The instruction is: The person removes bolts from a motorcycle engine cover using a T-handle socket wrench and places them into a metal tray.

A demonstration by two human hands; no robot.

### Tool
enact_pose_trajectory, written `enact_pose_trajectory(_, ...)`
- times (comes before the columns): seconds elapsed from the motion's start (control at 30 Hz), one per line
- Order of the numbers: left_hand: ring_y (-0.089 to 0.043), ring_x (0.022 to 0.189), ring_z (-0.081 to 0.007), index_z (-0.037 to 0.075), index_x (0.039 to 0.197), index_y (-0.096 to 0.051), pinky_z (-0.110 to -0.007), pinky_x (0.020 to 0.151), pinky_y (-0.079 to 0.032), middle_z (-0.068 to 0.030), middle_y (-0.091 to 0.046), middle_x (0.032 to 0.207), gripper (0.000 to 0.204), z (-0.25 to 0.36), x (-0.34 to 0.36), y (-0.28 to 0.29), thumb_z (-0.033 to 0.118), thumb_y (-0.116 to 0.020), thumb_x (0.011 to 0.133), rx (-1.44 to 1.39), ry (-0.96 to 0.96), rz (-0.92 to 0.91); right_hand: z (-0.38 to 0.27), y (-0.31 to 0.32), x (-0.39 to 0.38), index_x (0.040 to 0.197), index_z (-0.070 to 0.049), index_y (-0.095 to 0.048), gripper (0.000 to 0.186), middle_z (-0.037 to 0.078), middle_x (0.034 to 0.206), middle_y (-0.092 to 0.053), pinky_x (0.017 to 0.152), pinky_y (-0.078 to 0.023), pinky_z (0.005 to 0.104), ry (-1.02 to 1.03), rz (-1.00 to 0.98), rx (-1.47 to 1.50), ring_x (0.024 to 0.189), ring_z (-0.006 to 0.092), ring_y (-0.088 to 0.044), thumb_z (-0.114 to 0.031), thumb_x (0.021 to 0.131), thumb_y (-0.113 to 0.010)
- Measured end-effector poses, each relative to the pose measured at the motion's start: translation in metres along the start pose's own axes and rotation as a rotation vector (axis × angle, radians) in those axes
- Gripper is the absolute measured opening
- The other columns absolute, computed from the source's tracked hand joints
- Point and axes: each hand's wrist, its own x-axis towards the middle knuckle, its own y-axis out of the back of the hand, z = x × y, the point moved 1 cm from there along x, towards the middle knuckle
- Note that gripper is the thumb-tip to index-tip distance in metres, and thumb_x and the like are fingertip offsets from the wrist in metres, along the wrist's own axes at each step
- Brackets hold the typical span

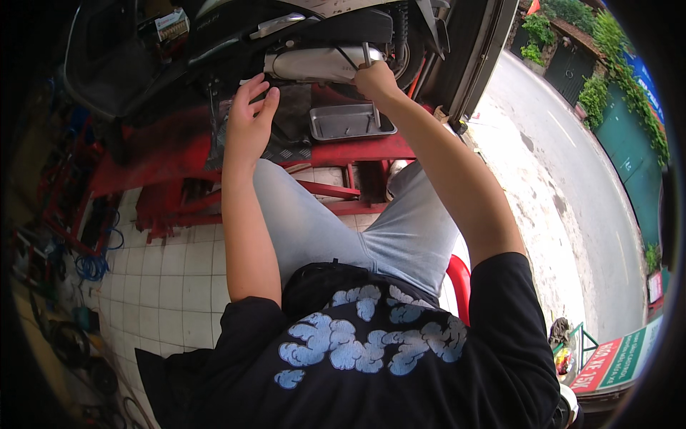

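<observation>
key relation: your right hand (375, 80) against the muffler (307, 64). the muffler lies across in front of you, long axis running roughly left-right, on the near side of the scooter (350, 25), above the bench (343, 150). its right end is just beside your right fingers, behind and to their left. your right hand is the nearer one to that end; your left hand (249, 129) sits by the other end.

right fingers: curled together, clamped on a bar tool (366, 53) whose bright shaft sticks up past your fist. a thin dark bar slants off to its left; can't tell if it's part of the same tool. tool tip contact: can't tell either.

left fingers: apart, loosely bent, nothing visible in them. fingertips near the muffler's left end, touching or not can't be read.

materials: muffler is a smooth silver metal tube, satin shine, rounded. scooter panels are dark plastic. tray (339, 127) is shallow thin metal, rectangular with rounded corners, a few small bits inside, sitting below your right forearm. bench is red-painted metal, scuffed, with a dark sheet (293, 114) beside the tray.
</observation>
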Motion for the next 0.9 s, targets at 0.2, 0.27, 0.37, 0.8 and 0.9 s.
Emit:
enact_pose_trajectory(0.2,-0.060,0.110,-0.0227,0.002,0.137,-0.047,-0.033,0.094,-0.045,-0.0191,-0.055,0.132,0.056,-0.002,0.000,0.003,0.034,-0.063,0.094,-0.009,-0.001,0.007,-0.014,0.008,-0.038,0.090,0.003,-0.063,0.018,0.021,0.095,-0.069,0.074,-0.055,0.0433,0.463,0.128,-0.772,0.087,0.0376,-0.069,-0.012,0.082,-0.057)
enact_pose_trajectory(0.27,-0.060,0.110,-0.0226,0.002,0.137,-0.047,-0.032,0.095,-0.045,-0.0190,-0.055,0.132,0.056,0.000,0.000,0.002,0.034,-0.063,0.094,-0.009,0.002,-0.001,-0.011,0.002,-0.040,0.093,0.003,-0.062,0.020,0.019,0.094,-0.070,0.078,-0.055,0.0446,0.601,0.123,-0.980,0.089,0.0374,-0.069,-0.014,0.083,-0.058)
enact_pose_trajectory(0.37,-0.060,0.109,-0.0224,0.002,0.136,-0.047,-0.032,0.094,-0.045,-0.0191,-0.055,0.132,0.056,-0.001,-0.001,0.006,0.035,-0.063,0.094,0.003,0.007,0.005,-0.021,-0.001,-0.048,0.093,0.003,-0.061,0.018,0.019,0.088,-0.069,0.070,-0.055,0.0405,0.444,0.050,-0.702,0.083,0.0330,-0.070,-0.008,0.081,-0.057)
enact_pose_trajectory(0.8,-0.060,0.110,-0.0217,0.002,0.136,-0.047,-0.032,0.095,-0.044,-0.0189,-0.055,0.133,0.056,-0.005,0.001,0.011,0.035,-0.063,0.094,-0.027,0.001,0.012,-0.015,-0.019,-0.023,0.108,0.006,-0.051,0.027,0.028,0.097,-0.061,0.049,-0.037,0.0250,-0.422,0.053,1.197,0.054,0.0137,-0.042,0.007,0.083,-0.042)
enact_pose_trajectory(0.9,-0.060,0.110,-0.0218,0.001,0.136,-0.047,-0.032,0.096,-0.044,-0.0189,-0.055,0.133,0.056,-0.004,0.002,0.009,0.035,-0.063,0.094,-0.026,0.001,0.005,-0.015,-0.014,-0.020,0.105,0.006,-0.051,0.023,0.027,0.098,-0.062,0.049,-0.040,0.0280,-0.312,-0.016,0.839,0.054,0.0156,-0.044,0.004,0.083,-0.044)
